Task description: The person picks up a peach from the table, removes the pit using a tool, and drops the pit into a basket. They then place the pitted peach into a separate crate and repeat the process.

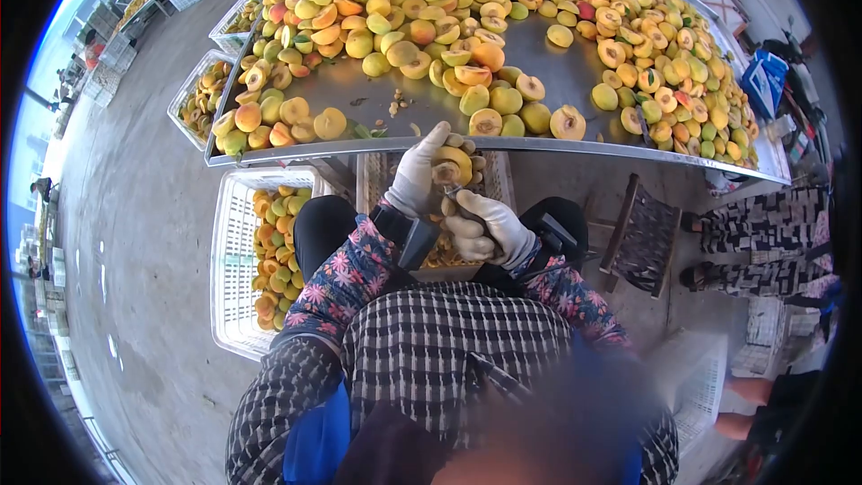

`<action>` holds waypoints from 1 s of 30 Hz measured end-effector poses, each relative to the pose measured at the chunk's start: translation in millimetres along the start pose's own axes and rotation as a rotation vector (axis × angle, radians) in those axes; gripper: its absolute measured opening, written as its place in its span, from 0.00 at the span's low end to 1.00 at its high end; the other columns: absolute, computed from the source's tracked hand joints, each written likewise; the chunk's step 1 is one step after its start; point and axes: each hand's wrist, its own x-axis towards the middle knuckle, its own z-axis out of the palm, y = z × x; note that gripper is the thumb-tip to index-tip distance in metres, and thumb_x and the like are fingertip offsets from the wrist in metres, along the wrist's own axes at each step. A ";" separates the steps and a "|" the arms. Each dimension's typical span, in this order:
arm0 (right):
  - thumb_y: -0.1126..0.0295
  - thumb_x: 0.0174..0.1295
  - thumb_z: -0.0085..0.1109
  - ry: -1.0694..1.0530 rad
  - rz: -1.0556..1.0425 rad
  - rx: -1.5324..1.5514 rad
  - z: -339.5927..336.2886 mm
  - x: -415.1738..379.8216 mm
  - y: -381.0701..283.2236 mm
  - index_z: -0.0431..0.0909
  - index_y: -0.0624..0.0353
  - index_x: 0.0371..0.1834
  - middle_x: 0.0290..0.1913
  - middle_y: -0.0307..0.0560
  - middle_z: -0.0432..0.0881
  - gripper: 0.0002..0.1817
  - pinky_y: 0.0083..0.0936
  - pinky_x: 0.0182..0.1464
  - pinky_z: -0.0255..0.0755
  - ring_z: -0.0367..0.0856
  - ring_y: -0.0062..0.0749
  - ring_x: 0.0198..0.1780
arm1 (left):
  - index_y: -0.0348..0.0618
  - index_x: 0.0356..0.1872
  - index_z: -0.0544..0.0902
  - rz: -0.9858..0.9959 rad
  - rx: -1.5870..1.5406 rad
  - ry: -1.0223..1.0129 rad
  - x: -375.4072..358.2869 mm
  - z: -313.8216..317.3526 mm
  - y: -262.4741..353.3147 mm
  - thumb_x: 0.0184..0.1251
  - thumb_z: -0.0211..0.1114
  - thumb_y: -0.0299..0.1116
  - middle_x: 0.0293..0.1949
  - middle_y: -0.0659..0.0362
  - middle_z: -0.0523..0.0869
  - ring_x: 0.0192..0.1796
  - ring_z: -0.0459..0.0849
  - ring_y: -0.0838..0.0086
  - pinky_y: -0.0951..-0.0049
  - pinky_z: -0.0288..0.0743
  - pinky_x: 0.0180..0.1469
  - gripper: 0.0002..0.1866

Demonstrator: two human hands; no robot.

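My left hand (415,175), in a pale work glove with darkened fingertips, is wrapped round a yellow peach half (452,164), its cut face with the brownish pit area turned toward me. Close below it my right hand (489,226), gloved the same way, is closed with the thumb pointing at the peach. A small dark metal tip shows between that thumb and the fruit; the rest of the tool is hidden in the fist. Both hands are in front of the table's near edge, above a crate (505,187) between my knees that holds fruit.
A metal table (377,94) ahead carries a large heap of whole and halved peaches (395,0). A white crate of peaches (235,260) stands at my left, two more (191,101) beyond. At right are a woven stool (643,232) and another person's patterned trouser legs (759,238).
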 end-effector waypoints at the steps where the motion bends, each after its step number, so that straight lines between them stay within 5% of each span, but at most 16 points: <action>1: 0.52 0.75 0.45 -0.059 0.015 0.022 1.5 -3.1 -2.0 0.74 0.54 0.45 0.18 0.31 0.62 0.17 0.17 0.14 0.52 0.56 0.18 0.11 | 0.40 0.39 0.79 -0.026 -0.023 -0.005 0.1 -0.6 -0.1 0.70 0.61 0.51 0.39 0.54 0.83 0.42 0.86 0.59 0.59 0.84 0.43 0.20; 3: 0.52 0.75 0.44 -0.089 0.011 0.015 -0.4 -6.3 -2.8 0.75 0.56 0.45 0.18 0.33 0.64 0.19 0.16 0.13 0.52 0.56 0.19 0.10 | 0.39 0.40 0.80 -0.080 -0.069 -0.018 0.6 -2.5 0.6 0.71 0.61 0.50 0.38 0.54 0.84 0.40 0.86 0.60 0.61 0.84 0.42 0.20; 6: 0.48 0.74 0.43 0.056 0.050 -0.232 -8.0 -19.1 -6.3 0.75 0.55 0.46 0.17 0.33 0.65 0.21 0.18 0.14 0.54 0.59 0.18 0.11 | 0.37 0.38 0.82 0.307 0.437 0.123 -7.5 -14.1 36.4 0.72 0.59 0.49 0.35 0.55 0.86 0.36 0.86 0.65 0.67 0.83 0.41 0.21; 8: 0.47 0.74 0.43 0.382 0.088 -0.513 2.9 -23.5 -1.4 0.74 0.58 0.49 0.20 0.36 0.71 0.23 0.17 0.17 0.60 0.63 0.18 0.14 | 0.34 0.36 0.85 0.576 0.762 0.372 -24.9 -27.4 79.4 0.72 0.60 0.47 0.32 0.55 0.88 0.33 0.86 0.71 0.76 0.80 0.39 0.21; 10: 0.56 0.73 0.49 0.345 0.075 -0.884 -22.7 -19.7 8.8 0.68 0.58 0.59 0.28 0.40 0.77 0.20 0.22 0.30 0.71 0.75 0.22 0.28 | 0.35 0.42 0.85 0.657 1.323 0.606 -43.9 -51.2 120.8 0.71 0.61 0.44 0.36 0.56 0.89 0.37 0.86 0.73 0.75 0.79 0.42 0.19; 12: 0.61 0.71 0.49 0.401 0.001 -1.225 -53.5 -12.8 32.2 0.60 0.60 0.66 0.37 0.55 0.81 0.24 0.35 0.42 0.74 0.82 0.43 0.39 | 0.45 0.47 0.85 0.688 2.023 0.818 -59.2 -68.2 143.4 0.64 0.67 0.42 0.45 0.56 0.87 0.45 0.86 0.68 0.69 0.77 0.46 0.16; 13: 0.63 0.70 0.50 0.452 -0.029 -1.398 -53.1 -12.2 36.2 0.60 0.60 0.66 0.39 0.59 0.82 0.25 0.38 0.45 0.74 0.82 0.49 0.41 | 0.50 0.49 0.85 0.694 2.045 0.879 -58.0 -67.4 142.9 0.61 0.68 0.42 0.50 0.55 0.85 0.49 0.85 0.61 0.64 0.77 0.49 0.16; 15: 0.65 0.68 0.52 0.504 -0.057 -1.492 -40.6 -11.5 31.5 0.60 0.59 0.66 0.44 0.70 0.80 0.25 0.46 0.52 0.70 0.79 0.64 0.50 | 0.50 0.50 0.85 0.678 1.811 0.603 -36.8 -55.7 130.1 0.62 0.66 0.44 0.49 0.54 0.86 0.48 0.85 0.59 0.64 0.77 0.50 0.17; 18: 0.66 0.67 0.53 0.551 -0.131 -1.496 -44.9 -7.7 34.3 0.62 0.58 0.63 0.42 0.69 0.81 0.23 0.47 0.49 0.71 0.80 0.62 0.47 | 0.45 0.48 0.85 0.611 1.632 0.240 17.1 -31.8 80.1 0.63 0.67 0.43 0.43 0.50 0.87 0.44 0.87 0.63 0.66 0.78 0.50 0.17; 20: 0.66 0.66 0.53 0.574 -0.168 -1.503 -45.7 -6.3 37.2 0.64 0.58 0.61 0.41 0.68 0.81 0.21 0.48 0.48 0.71 0.80 0.63 0.46 | 0.49 0.53 0.83 0.546 1.834 0.086 36.9 8.9 48.5 0.63 0.66 0.44 0.42 0.49 0.87 0.43 0.87 0.61 0.65 0.79 0.49 0.19; 23: 0.68 0.66 0.53 0.568 -0.262 -1.594 -69.2 0.8 49.1 0.64 0.59 0.60 0.39 0.68 0.81 0.21 0.49 0.45 0.71 0.80 0.63 0.43 | 0.58 0.58 0.78 0.416 2.191 0.154 69.1 32.9 11.0 0.65 0.58 0.54 0.44 0.50 0.87 0.48 0.85 0.57 0.58 0.77 0.51 0.23; 27: 0.69 0.65 0.52 0.548 -0.352 -1.603 -73.8 -8.0 50.5 0.56 0.57 0.70 0.40 0.68 0.80 0.30 0.49 0.45 0.71 0.80 0.62 0.42 | 0.55 0.56 0.80 0.384 2.021 0.188 100.7 28.6 -5.5 0.62 0.61 0.53 0.44 0.50 0.87 0.49 0.85 0.57 0.58 0.76 0.52 0.24; 30: 0.70 0.65 0.51 0.537 -0.233 -1.616 -66.5 -8.2 47.9 0.48 0.56 0.75 0.41 0.69 0.80 0.36 0.49 0.45 0.71 0.79 0.63 0.44 | 0.52 0.55 0.80 0.345 1.914 0.185 103.7 22.0 4.0 0.58 0.66 0.49 0.45 0.48 0.87 0.50 0.84 0.56 0.58 0.76 0.53 0.25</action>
